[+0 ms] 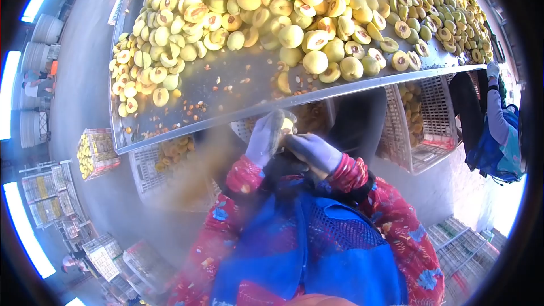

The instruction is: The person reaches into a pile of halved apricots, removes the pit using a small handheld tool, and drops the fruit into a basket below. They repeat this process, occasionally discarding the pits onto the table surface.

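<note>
My left hand, in a pale glove with dark grip patches, is closed around a yellow peach just below the table's front edge. My right hand, gloved the same way, is closed with its fingertips against the fruit. Whether it also grips a small tool is hidden. Beyond both hands lies the metal table, heaped with yellow peaches, many of them halved with pits or reddish hollows showing. Loose pits and scraps lie on the metal nearest me.
A plastic crate holding peach pieces stands under the table at left, another crate at right. Further left is a small crate of fruit. At the far right another person works at the table. Stacked crates stand behind at left. The lens is partly smudged.
</note>
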Available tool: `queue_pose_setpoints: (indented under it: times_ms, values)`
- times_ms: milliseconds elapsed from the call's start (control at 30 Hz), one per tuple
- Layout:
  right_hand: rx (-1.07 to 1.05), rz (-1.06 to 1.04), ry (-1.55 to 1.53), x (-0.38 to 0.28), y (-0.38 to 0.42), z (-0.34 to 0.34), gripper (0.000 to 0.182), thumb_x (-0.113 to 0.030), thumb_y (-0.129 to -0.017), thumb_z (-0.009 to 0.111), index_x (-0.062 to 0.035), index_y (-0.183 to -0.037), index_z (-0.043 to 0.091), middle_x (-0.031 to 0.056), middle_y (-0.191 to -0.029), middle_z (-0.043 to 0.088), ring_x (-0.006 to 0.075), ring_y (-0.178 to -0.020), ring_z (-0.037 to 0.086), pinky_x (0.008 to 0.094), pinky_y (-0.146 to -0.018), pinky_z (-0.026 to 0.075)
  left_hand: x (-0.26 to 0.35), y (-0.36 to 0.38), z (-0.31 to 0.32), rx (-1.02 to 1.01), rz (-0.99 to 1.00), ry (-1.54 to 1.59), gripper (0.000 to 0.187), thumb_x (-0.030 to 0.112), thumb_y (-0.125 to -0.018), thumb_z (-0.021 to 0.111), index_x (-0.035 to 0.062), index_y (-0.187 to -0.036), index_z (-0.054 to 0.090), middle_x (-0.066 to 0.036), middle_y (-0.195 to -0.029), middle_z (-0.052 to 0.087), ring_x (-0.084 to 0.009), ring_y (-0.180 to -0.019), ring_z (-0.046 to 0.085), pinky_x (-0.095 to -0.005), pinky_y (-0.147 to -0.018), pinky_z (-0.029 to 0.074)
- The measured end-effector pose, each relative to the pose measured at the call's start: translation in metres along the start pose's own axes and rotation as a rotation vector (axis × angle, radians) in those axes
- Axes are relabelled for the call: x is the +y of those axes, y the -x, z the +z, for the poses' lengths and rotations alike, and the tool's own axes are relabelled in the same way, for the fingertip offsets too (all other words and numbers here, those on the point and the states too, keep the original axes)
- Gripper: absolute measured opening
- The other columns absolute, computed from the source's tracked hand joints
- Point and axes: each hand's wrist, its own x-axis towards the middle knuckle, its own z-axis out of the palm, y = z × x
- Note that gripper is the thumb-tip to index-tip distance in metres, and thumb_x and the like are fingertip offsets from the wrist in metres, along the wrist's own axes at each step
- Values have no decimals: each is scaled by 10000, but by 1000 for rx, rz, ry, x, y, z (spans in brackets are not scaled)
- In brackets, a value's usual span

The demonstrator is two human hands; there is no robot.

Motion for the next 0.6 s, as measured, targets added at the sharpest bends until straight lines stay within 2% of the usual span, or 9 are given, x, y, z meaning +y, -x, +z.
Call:
queue_pose_setpoints:
  times_ms: [33, 133, 167, 267, 400, 433, 533, 567, 600]
  values:
    - [73, -98, 341, 11, -8, -5, 378, -315, -994, 446, 19, -865, 568, 77, -630, 589, 193, -514, 573, 297, -495, 440, -3, -1, -1, 18, 35, -48, 372, 322, -1009, 456, -6, -971, 627, -61, -835, 623, -128, -758, 608, -258, -682, 499]
    - [289, -598, 1061, 30, -16, 0, 347, -273, -972, 460, 42, -862, 557, 171, -675, 631, 301, -617, 651, 407, -557, 489, -11, -2, -3, 77, 146, -246, 354, 297, -1012, 446, -5, -965, 626, -56, -834, 622, -126, -733, 603, -255, -658, 494]
    - [325, -404, 994, 31, -9, 1, 311, -257, -951, 480, 37, -877, 552, 240, -694, 620, 393, -681, 642, 493, -605, 484, -15, -1, -6, 104, 183, -347, 351, 289, -1013, 441, -6, -964, 624, -55, -831, 622, -127, -726, 599, -254, -654, 491]
    - [399, -389, 1247, 20, 2, 7, 236, -189, -931, 527, 47, -920, 531, 202, -659, 602, 388, -635, 619, 462, -606, 491, 0, 13, -6, 221, 148, -603, 456, 381, -1017, 394, 8, -948, 646, -75, -830, 636, -141, -726, 611, -280, -639, 496]
    - [372, -544, 910, 47, -13, -18, 280, -282, -929, 551, -4, -954, 552, 239, -736, 634, 378, -724, 651, 476, -628, 497, 5, 38, -71, 541, 364, -690, 445, 390, -993, 447, -19, -1023, 620, -82, -896, 654, -170, -798, 649, -281, -730, 529]
    - [321, -368, 633, 40, -13, -21, 266, -303, -929, 567, -41, -969, 556, 158, -679, 618, 290, -627, 634, 402, -553, 476, 25, 56, -90, 591, 364, -1043, 396, 328, -989, 445, -18, -1113, 592, -132, -951, 659, -220, -860, 661, -328, -785, 527]
    - [78, 57, -143, 12, 1, -18, 293, -350, -957, 552, -58, -981, 557, 43, -617, 518, 128, -490, 488, 265, -449, 383, 83, 98, -91, 1042, -290, -1625, 476, 374, -947, 444, 35, -1274, 511, -223, -1163, 615, -391, -1074, 586, -478, -925, 449]
    - [14, 85, -103, -3, 13, -17, 303, -384, -966, 534, -82, -979, 556, -21, -611, 463, 58, -495, 412, 207, -445, 327, 69, 104, -128, 1189, -206, -1816, 504, 419, -932, 455, 34, -1245, 545, -223, -1177, 608, -391, -1086, 578, -475, -925, 440]
    - [-2, 92, -117, 3, 8, -22, 320, -395, -964, 531, -76, -976, 561, -17, -611, 468, 62, -496, 418, 211, -445, 331, 77, 100, -122, 1109, -116, -1797, 498, 417, -926, 472, 33, -1233, 554, -220, -1168, 611, -390, -1085, 577, -471, -930, 438]
